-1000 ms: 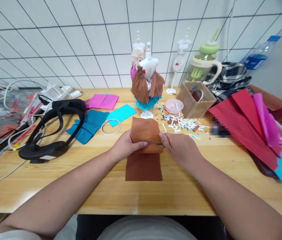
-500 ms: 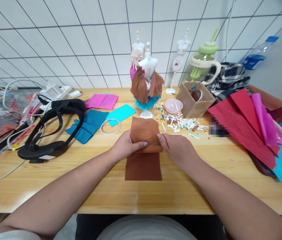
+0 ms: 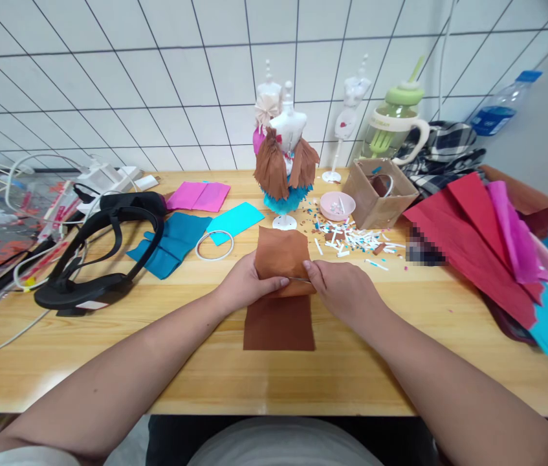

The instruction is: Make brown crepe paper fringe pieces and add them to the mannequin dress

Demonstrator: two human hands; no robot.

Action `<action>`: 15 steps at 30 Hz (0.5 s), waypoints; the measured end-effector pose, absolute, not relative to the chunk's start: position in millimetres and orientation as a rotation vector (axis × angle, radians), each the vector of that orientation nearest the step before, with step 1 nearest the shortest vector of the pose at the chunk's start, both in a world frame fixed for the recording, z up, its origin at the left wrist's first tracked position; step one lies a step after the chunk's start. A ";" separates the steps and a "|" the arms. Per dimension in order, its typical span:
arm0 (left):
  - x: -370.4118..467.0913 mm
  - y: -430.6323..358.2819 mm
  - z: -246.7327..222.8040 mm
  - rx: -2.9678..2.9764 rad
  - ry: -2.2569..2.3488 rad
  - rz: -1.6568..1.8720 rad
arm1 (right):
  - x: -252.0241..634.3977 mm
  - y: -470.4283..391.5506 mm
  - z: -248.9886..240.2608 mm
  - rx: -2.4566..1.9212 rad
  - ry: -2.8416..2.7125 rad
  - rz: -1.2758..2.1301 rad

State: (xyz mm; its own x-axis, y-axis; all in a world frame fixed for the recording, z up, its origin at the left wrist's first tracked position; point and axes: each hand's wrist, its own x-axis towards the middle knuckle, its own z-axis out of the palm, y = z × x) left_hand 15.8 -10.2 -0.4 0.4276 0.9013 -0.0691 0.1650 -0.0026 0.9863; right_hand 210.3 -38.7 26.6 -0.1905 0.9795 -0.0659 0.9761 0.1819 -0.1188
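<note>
My left hand [image 3: 249, 281] grips the left edge of a light brown sheet [image 3: 282, 252], its thumb lying across the front near a fold. A thin metallic rod or needle [image 3: 299, 279] lies along that fold. At the right edge, my right hand [image 3: 339, 285] is closed on the thin rod, with thumb and fingertips pressed together against the sheet. A darker brown sheet [image 3: 278, 327] lies flat on the table, partly under the held one. Behind them stands a white mini mannequin [image 3: 288, 123] dressed in brown and blue ruffles.
Paper scraps [image 3: 356, 239], a pink bowl [image 3: 337, 206] and a cardboard box [image 3: 381, 194] sit behind my right hand. To the left are a white ring [image 3: 214, 246], coloured sheets [image 3: 171, 243] and a black headset frame [image 3: 103, 259]. Red sheets [image 3: 477, 252] are piled at right.
The held brown sheet has shifted very slightly, and my left hand has moved a touch to the right with it. Both hands keep their grip.
</note>
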 end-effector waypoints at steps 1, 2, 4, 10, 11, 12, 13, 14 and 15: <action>15.8 -10.1 -0.8 1.485 0.995 0.763 | 209.9 -38.9 26.4 -1.979 -2.395 0.205; 15.8 -10.0 -1.2 1.492 0.993 0.759 | 209.5 -39.1 26.2 -1.977 -2.396 0.198; 15.9 -9.9 -1.6 1.500 0.992 0.753 | 208.8 -39.5 25.8 -1.974 -2.401 0.178; 16.7 -10.2 -0.5 1.500 0.991 0.747 | 208.2 -40.1 24.9 -1.977 -2.407 0.130; 16.8 -10.2 -0.4 1.498 0.991 0.744 | 208.2 -40.0 24.9 -1.977 -2.408 0.128; 16.9 -10.3 -0.4 1.495 0.992 0.741 | 208.2 -39.8 24.8 -1.978 -2.407 0.129; 17.0 -10.3 -0.5 1.494 0.992 0.739 | 208.1 -39.8 24.6 -1.979 -2.406 0.134; 17.0 -10.4 -0.6 1.493 0.993 0.738 | 207.9 -39.8 24.5 -1.979 -2.405 0.140; 17.0 -10.4 -0.8 1.496 0.994 0.737 | 207.7 -39.9 24.2 -1.975 -2.408 0.146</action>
